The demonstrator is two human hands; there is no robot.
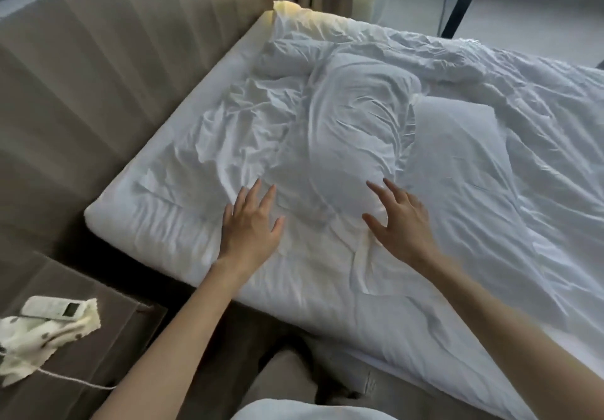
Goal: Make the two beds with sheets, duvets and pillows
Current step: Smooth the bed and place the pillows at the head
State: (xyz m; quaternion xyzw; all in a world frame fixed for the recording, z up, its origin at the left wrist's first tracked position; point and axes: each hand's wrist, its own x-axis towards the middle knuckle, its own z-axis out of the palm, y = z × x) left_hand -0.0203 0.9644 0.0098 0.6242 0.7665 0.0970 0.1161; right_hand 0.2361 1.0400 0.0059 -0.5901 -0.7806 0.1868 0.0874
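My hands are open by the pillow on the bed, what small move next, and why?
Probably grip the pillow by its near end and lift it aside. The left hand and right hand are open either side of it, holding nothing, and the sheet around it is heavily creased, so it likely needs smoothing first.

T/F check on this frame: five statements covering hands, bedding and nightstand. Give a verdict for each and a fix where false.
1. Both hands are spread open and grip nothing. True: the left hand and right hand have straight, splayed fingers at the bedding.
2. The bedding is smooth and flat. False: the white bedding is heavily wrinkled.
3. A remote lies on the nightstand. True: the remote sits on the nightstand.
4. The cloth by the remote is plain black. False: the cloth is pale with dark spots.
5. The right hand lifts a pillow. False: the pillow lies on the bed, ungripped.
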